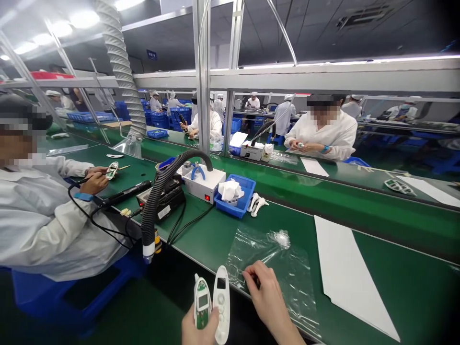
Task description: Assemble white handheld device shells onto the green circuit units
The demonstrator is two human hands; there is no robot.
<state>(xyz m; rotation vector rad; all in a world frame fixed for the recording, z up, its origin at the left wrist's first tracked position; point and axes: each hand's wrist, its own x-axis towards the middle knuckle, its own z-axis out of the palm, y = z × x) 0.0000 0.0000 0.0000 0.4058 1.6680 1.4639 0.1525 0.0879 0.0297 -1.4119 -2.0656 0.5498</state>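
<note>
My left hand (199, 331) is at the bottom edge and grips two parts side by side: a green circuit board with a small screen (202, 303) and a white plastic front cover (221, 302). My right hand (268, 299) is just to the right of them, its fingertips pinching the near left edge of a clear plastic bag (276, 266) that lies flat on the green table (251, 225).
A white paper sheet (348, 273) lies right of the bag. Behind are a blue tray with white cloths (235, 194), a white device shell (257, 203), a white box with pliers (201, 179) and a black extraction hose (158, 191). A co-worker in white sits at left; others work across the belt.
</note>
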